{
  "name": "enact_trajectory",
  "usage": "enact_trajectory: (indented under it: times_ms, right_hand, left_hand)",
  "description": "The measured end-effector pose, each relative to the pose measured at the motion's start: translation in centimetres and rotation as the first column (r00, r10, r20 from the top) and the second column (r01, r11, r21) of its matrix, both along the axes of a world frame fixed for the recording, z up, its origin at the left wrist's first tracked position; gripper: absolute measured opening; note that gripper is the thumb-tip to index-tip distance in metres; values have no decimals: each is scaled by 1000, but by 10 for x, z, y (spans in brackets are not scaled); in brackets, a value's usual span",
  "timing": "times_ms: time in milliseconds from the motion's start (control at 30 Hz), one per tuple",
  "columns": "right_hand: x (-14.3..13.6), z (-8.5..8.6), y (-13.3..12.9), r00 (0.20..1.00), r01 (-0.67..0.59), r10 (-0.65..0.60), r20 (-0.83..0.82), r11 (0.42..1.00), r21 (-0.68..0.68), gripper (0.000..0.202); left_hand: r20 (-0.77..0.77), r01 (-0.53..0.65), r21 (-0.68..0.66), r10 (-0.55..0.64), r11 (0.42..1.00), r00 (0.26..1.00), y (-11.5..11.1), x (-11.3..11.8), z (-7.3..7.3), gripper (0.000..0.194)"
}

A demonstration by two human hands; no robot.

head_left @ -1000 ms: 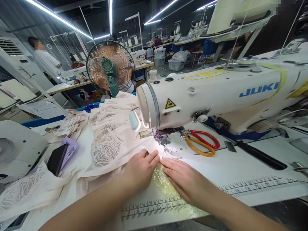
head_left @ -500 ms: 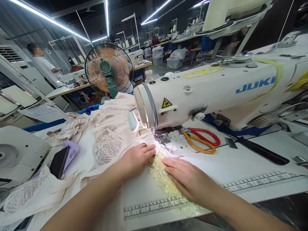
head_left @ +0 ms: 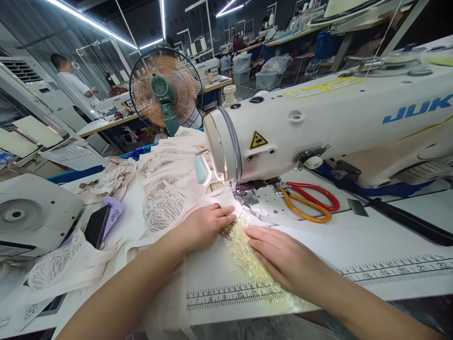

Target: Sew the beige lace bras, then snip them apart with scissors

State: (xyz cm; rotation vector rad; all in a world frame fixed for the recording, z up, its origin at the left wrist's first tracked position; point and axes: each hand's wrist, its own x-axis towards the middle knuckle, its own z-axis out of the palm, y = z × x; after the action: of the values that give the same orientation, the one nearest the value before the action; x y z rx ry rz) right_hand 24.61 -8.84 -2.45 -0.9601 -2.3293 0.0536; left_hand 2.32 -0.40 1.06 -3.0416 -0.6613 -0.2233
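Observation:
My left hand [head_left: 208,225] lies palm down on pale pink fabric [head_left: 209,202] just in front of the sewing machine's needle area [head_left: 241,191]. Its fingers are stretched out and press the cloth. My right hand [head_left: 278,250] rests flat, fingers extended, beside a shiny yellowish patch of tape or film [head_left: 244,250] on the table. The white sewing machine [head_left: 269,137] stands over the cloth; its needle is too small to make out. Lace bra pieces [head_left: 164,208] trail away from the left hand toward the back.
Orange-and-red-handled snips [head_left: 307,208] lie on the machine bed, right of the needle area. A black-handled tool [head_left: 406,219] is farther right. On the left are a phone [head_left: 96,226], a lace piece [head_left: 58,264] and another machine part [head_left: 31,212]. Behind stand a fan [head_left: 166,92] and a person [head_left: 71,82].
The view has shifted, so the machine and snips appear farther right. Both hands stay at nearly the same place by the needle area, still flat on the work.

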Motion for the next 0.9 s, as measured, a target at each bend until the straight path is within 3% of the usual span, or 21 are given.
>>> enact_trajectory:
  times_ms: [400, 667, 800, 900]
  right_hand:
    - [1, -3, 1, 1000, -6, 6, -6, 1000, -17, 26]
    - [0, -4, 1, 1000, -11, 10, -26, 999, -35, 24]
    - [2, 2, -1, 999, -28, 25, -41, 998, -60, 23]
    - [-12, -2, -14, 997, -59, 53, -55, 992, -112, 22]
  left_hand:
    - [-63, -36, 14, 37, 999, 997, 10, -1, -4, 41]
    - [-179, -152, -18, 146, 988, 973, 22, 3, 3, 41]
    - [-223, -244, -56, 227, 968, 948, 24, 7, 11, 38]
    - [-204, -360, -91, 337, 928, 919, 24, 10, 14, 36]
